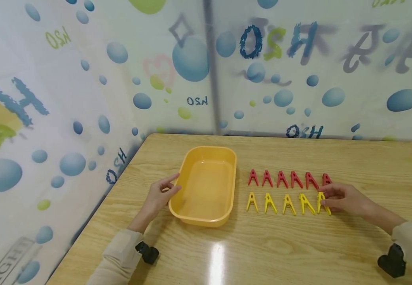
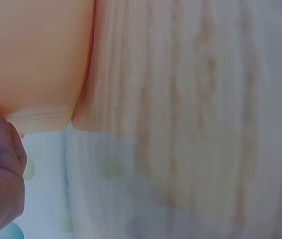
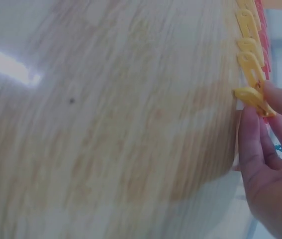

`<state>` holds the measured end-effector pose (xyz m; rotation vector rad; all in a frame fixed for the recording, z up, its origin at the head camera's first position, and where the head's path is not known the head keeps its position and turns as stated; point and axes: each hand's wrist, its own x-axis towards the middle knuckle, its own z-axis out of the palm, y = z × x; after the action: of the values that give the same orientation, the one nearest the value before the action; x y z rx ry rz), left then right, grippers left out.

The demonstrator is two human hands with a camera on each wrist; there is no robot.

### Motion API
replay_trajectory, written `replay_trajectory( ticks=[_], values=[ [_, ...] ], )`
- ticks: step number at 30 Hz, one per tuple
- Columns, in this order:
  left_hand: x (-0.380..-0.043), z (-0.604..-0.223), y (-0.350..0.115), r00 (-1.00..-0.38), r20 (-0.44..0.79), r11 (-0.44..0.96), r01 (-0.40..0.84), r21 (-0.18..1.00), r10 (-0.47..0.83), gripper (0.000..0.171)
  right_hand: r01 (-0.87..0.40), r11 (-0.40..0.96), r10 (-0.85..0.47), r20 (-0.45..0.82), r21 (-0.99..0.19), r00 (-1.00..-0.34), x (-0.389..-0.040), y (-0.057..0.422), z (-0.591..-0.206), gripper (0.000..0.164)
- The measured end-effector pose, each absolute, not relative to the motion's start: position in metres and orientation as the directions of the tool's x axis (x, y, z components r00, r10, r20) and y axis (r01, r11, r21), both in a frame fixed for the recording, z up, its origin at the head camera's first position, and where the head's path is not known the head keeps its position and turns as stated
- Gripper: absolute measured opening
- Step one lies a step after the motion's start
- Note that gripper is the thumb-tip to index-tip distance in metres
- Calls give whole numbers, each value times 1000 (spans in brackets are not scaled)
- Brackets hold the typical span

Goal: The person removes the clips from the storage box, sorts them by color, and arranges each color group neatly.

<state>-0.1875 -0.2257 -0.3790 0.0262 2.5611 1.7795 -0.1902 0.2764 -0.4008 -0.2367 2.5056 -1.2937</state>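
My left hand grips the left rim of an orange-yellow plastic tray, thumb at the rim and fingers along its outer side. The tray holds nothing. At the right end of a row of yellow clothespins, my right hand pinches the last yellow clothespin between thumb and fingers. In the right wrist view this pinched clothespin sits at the fingertips, close beside its neighbour. Behind runs a row of red clothespins; the rightmost red clothespin is partly hidden by my right fingers.
Both rows lie on a wooden table, right of the tray. A printed cloth wall with blue spots rises behind the table's far edge, and another wall runs along the left. Light glares on the tabletop near the front.
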Motion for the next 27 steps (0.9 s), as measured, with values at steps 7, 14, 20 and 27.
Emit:
replay_trajectory(
  ticks=[7,14,20,27],
  values=[
    [-188,-379,-226,-999,-15,343,-3,939,31,44,-18,602,-298,-204,-798,-932,-188,276,-399,54],
    [-188,-378,-225,-999,-17,352,-6,936,29,44,-39,611,-314,-197,-791,-929,-186,276,-400,45],
    [-188,-377,-224,-999,-20,356,-5,935,38,44,-47,614,-313,-189,-788,-931,-184,278,-399,45],
    [-189,-380,-228,-998,-38,331,-22,943,44,46,-77,613,-328,-165,-786,-930,-184,276,-398,43]
  ],
)
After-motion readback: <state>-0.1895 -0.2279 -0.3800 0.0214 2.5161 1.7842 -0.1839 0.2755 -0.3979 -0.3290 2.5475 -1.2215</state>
